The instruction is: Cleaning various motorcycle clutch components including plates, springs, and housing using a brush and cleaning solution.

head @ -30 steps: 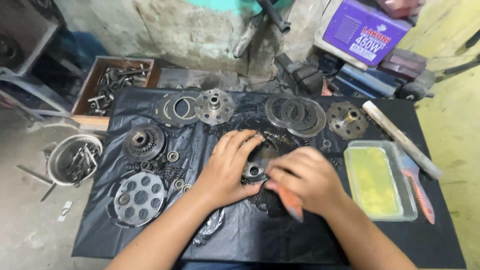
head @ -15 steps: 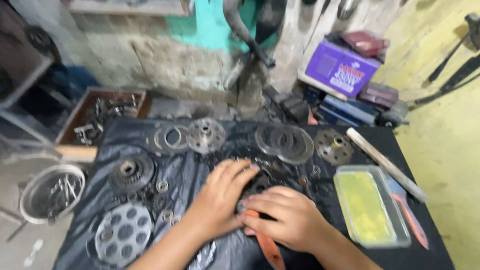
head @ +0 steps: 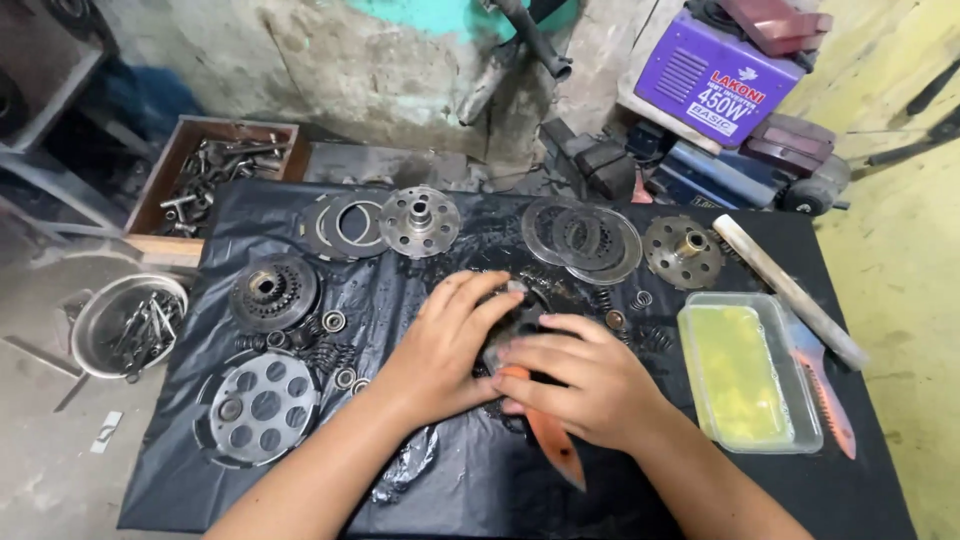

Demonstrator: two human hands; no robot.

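My left hand [head: 445,350] lies flat over a dark round metal part [head: 520,312] in the middle of the black plastic sheet [head: 300,480], its fingers spread across the part's rim. My right hand [head: 580,380] is closed around an orange-handled tool [head: 550,440], whose handle points toward me and whose working end sits against the same part, hidden under the fingers. Both hands touch each other over the part.
Metal discs [head: 585,238], a hub [head: 420,220], rings [head: 345,225], a gear basket [head: 272,292], a holed plate [head: 262,405] and small springs lie around. A clear tub of yellow liquid [head: 745,372], an orange-handled saw [head: 825,390], a pale bar [head: 790,290] stand right. A bowl [head: 125,325] and box [head: 215,180] of bolts sit left.
The view has tilted and shifted. My right hand has slid left onto the part, closer to my left hand, with the orange handle now pointing back toward me.
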